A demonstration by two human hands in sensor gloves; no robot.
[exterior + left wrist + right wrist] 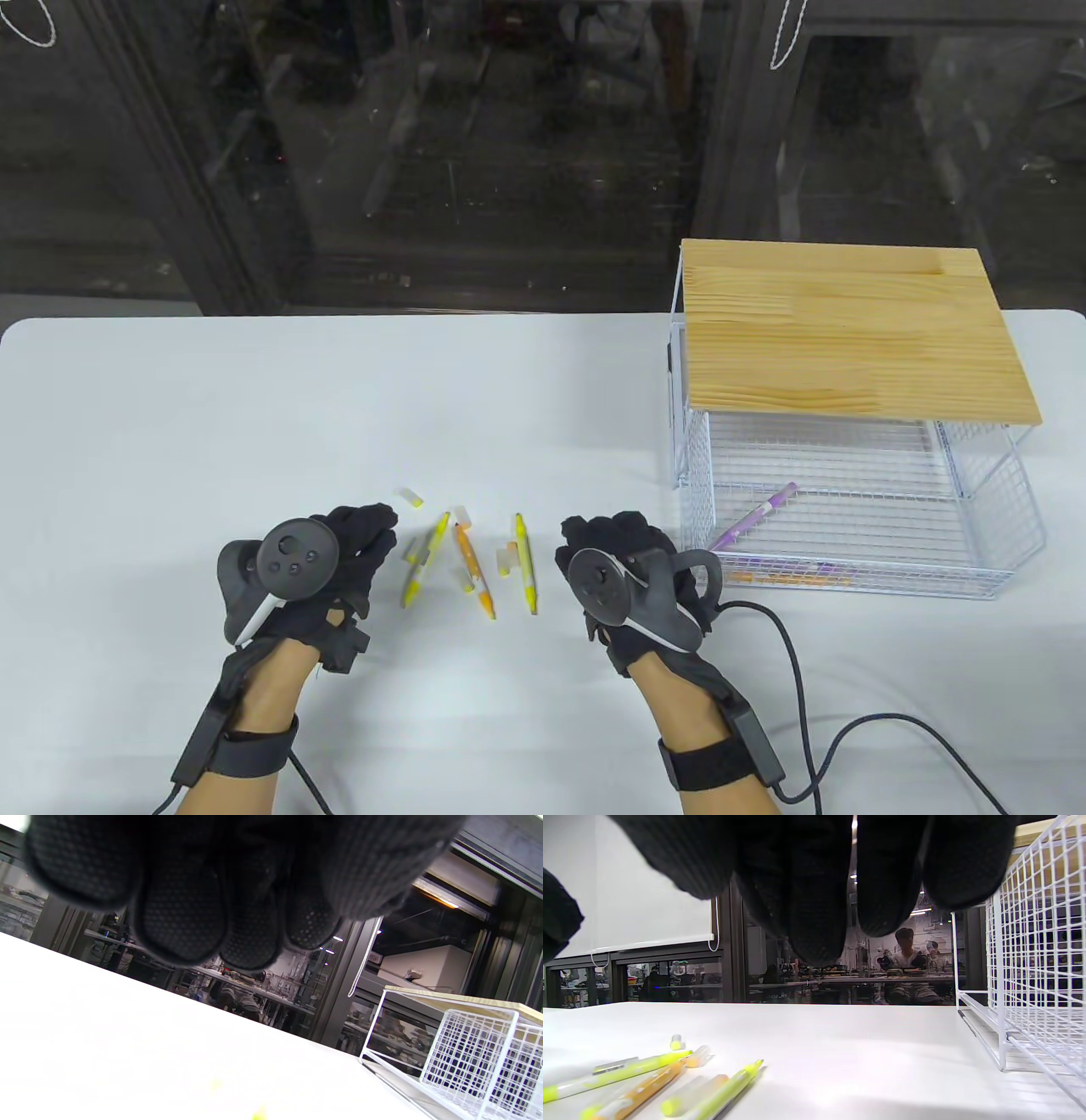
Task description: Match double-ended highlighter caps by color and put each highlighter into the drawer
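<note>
While both gloved hands hover low over the white table [254, 407], three uncapped highlighters wait between them, just left of the white wire-mesh drawer [984, 543] that stands pulled out beneath its pale wooden top [848, 331]. The left hand [339, 552] hangs with fingers loosely curled and holds nothing; the right hand [611, 552], nearer the drawer, is likewise relaxed and empty.

Farthest from the drawer lies a yellow highlighter [427, 559]; an orange highlighter [473, 573] lies in the middle, and a second, yellow-green highlighter [526, 563] lies nearest the drawer. Small clear caps [411, 497] with tinted ends are scattered among them, one beyond the pens, others tucked close beside the barrels. Inside the drawer a purple highlighter [755, 516] already rests on the mesh floor, with what looks like an orange one along the front wall.

The step in hand appears to be choosing the next pen and its caps. Doing it well would mean steadying one barrel in one hand, pinching a cap with the other, and checking the tint against the tip before pressing. The yellow and yellow-green shades are close, so a mismatch is the likely slip. The caps look light and round, so they may roll if nudged. Each end needs its own cap before the pen goes over the drawer's front wall.
</note>
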